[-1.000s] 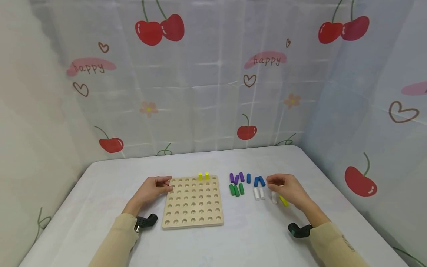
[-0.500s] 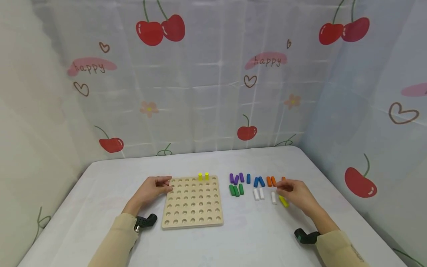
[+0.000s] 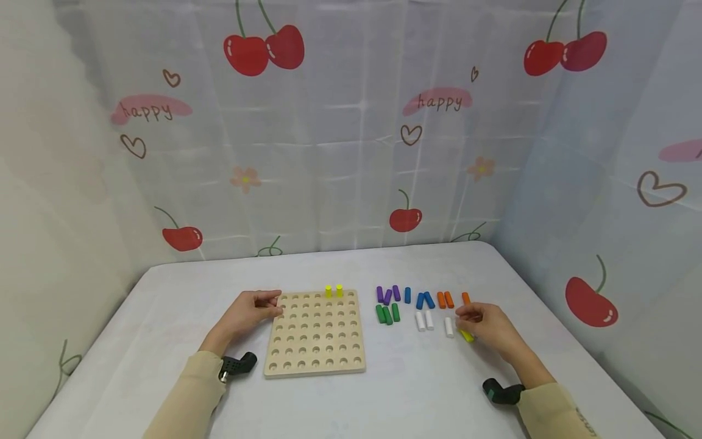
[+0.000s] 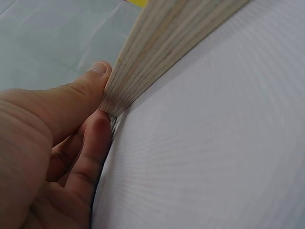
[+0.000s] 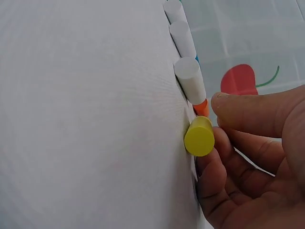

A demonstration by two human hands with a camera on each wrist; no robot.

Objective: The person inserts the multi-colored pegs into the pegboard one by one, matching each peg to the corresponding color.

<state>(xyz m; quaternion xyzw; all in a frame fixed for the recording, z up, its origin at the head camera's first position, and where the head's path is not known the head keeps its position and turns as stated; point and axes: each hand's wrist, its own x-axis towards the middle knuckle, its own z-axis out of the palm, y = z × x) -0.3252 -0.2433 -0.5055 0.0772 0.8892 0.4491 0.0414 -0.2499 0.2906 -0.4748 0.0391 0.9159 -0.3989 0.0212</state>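
Note:
A square wooden board [image 3: 316, 332] with rows of round holes lies left of centre; two yellow pegs [image 3: 334, 291] stand in its far row. My left hand [image 3: 244, 317] grips the board's far left corner, its thumb against the edge [image 4: 157, 47] in the left wrist view. To the right, my right hand [image 3: 492, 328] is over a lying yellow peg [image 3: 467, 336]. In the right wrist view the thumb and fingers of that hand [image 5: 257, 152] are apart beside the yellow peg [image 5: 199, 137], with the fingers close to it or touching; nothing is pinched.
On the white table [image 3: 395, 402] right of the board lie purple pegs [image 3: 387, 297], green pegs [image 3: 387, 314], blue pegs [image 3: 429, 299], white pegs [image 3: 429, 320] and orange pegs [image 3: 449, 299]. A printed curtain [image 3: 340, 195] hangs behind the table.
My right hand has moved right and nearer from beside the blue pegs to the yellow peg, uncovering the orange pegs. The left hand stays on the board.

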